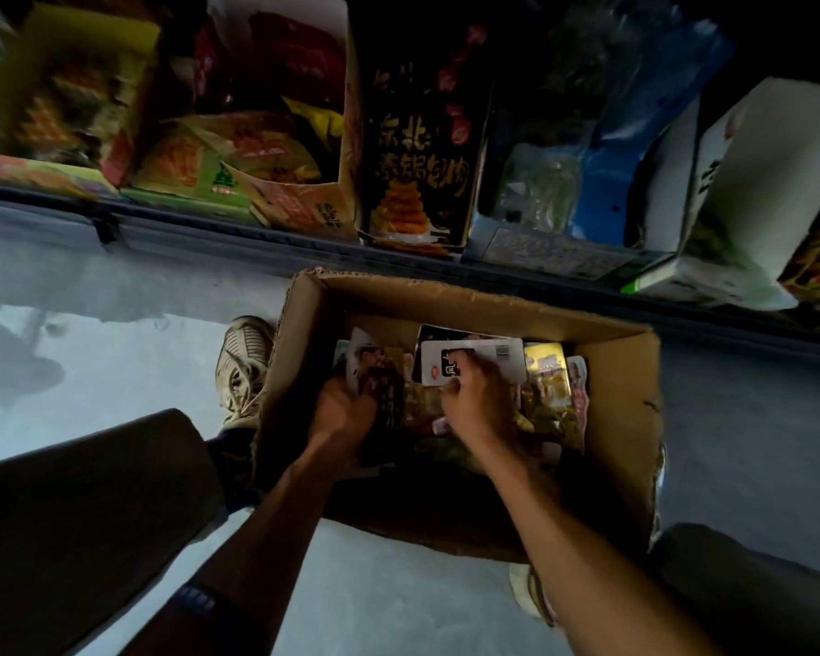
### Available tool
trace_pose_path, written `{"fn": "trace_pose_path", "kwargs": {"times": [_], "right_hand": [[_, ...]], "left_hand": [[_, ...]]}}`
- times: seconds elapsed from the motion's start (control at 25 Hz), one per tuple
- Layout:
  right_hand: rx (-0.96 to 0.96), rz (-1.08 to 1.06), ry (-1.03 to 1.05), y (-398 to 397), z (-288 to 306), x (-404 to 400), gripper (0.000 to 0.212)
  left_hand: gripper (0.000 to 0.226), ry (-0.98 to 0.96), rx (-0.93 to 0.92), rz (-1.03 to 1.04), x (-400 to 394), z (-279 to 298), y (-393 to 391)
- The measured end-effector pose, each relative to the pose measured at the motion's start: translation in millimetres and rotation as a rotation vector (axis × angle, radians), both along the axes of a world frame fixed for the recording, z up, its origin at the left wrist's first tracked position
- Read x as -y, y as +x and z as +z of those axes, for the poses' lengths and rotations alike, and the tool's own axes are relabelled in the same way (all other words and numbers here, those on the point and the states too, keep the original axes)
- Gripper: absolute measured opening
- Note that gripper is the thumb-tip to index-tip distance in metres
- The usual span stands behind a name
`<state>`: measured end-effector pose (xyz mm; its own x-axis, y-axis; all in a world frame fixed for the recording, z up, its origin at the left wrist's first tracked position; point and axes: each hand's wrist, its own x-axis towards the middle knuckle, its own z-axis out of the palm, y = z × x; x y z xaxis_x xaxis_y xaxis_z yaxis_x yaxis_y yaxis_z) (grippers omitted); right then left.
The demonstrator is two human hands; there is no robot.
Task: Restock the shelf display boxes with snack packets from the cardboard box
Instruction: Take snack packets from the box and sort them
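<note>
An open cardboard box (pixel 616 400) stands on the floor below the shelf, holding several snack packets. Both of my hands are inside it. My left hand (pixel 342 411) grips a dark packet (pixel 379 385) at the box's left side. My right hand (pixel 476 395) pinches a white packet with a barcode (pixel 493 355) near the middle. Yellow packets (pixel 547 376) lie to the right of it. On the shelf above stand display boxes: a black one with gold lettering (pixel 420 158), a brown one with red and orange packets (pixel 275 134) and a blue one (pixel 588 191).
The grey shelf edge (pixel 209 229) runs across just behind the cardboard box. My shoe (pixel 242 366) sits against the box's left wall, and my knees frame it on both sides. A white display box (pixel 753 191) and a yellow-green one (pixel 67 87) stand at the shelf's ends.
</note>
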<state>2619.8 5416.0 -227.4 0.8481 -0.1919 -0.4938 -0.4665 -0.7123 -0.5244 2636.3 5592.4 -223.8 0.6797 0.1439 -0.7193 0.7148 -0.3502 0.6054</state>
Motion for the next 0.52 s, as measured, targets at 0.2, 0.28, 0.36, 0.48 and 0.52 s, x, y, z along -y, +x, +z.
{"fn": "trace_pose_path", "kwargs": {"times": [0.2, 0.28, 0.36, 0.48, 0.52], "right_hand": [[-0.063, 0.248, -0.276, 31.0, -5.1, 40.3, 0.033], [-0.125, 0.254, -0.243, 18.2, -9.5, 40.9, 0.023], [-0.087, 0.211, -0.267, 11.6, -14.3, 44.2, 0.02], [-0.011, 0.27, -0.409, 18.8, -30.6, 53.2, 0.065], [-0.064, 0.304, -0.431, 20.2, -32.8, 52.4, 0.077]], "left_hand": [[0.029, -0.148, 0.057, 0.033, -4.4, 9.6, -7.9], [0.031, -0.185, 0.079, 0.032, -1.3, 1.6, -7.1], [0.034, -0.212, 0.064, 0.049, 0.1, -7.8, -7.6], [0.043, -0.265, 0.034, 0.093, 1.9, -7.1, -8.4], [0.047, -0.266, 0.048, 0.084, 2.8, -3.8, -7.9]]}}
